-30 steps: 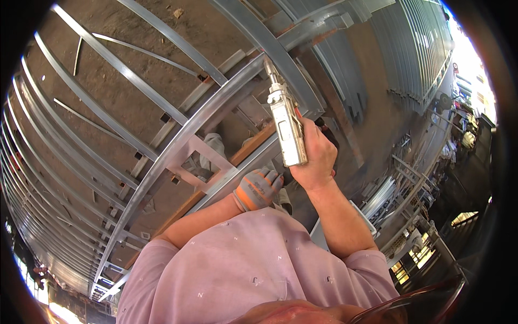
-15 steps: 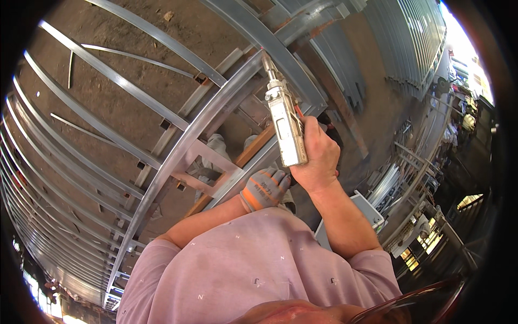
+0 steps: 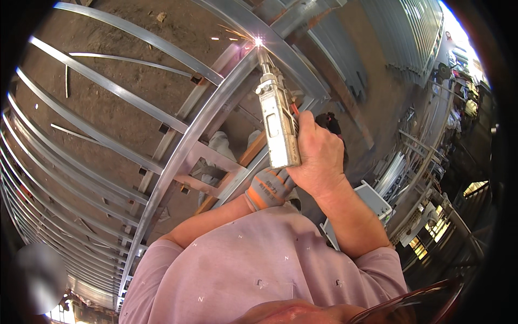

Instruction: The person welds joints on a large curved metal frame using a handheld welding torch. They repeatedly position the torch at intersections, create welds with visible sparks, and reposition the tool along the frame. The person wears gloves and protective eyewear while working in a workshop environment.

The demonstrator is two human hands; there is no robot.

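Observation:
My bare right hand [image 3: 319, 156] is wrapped round the grip of a silver handheld welding gun [image 3: 279, 127]. Its nozzle points away from me and meets the metal where a long steel rail [image 3: 183, 146] joins a wide grey beam [image 3: 294, 67]. A bright white-violet spot [image 3: 258, 41] burns at the tip, throwing orange sparks to the left. My left hand [image 3: 268, 189], in a grey and orange work glove, is close below the rear of the gun. Its fingers curl in under the gun and my right hand, so whatever they hold is hidden.
Several parallel steel bars [image 3: 110, 75] run left from the rail above a dirt floor [image 3: 129, 40]. A brown strip [image 3: 252, 153] lies below the gun. Stacked metal profiles [image 3: 399, 38] stand at the far right, with a pale box [image 3: 369, 202] near my right forearm.
A bright weld spot and sparks have appeared at the gun's tip. The gun and right hand have shifted slightly left, and my left hand has moved slightly in toward the gun.

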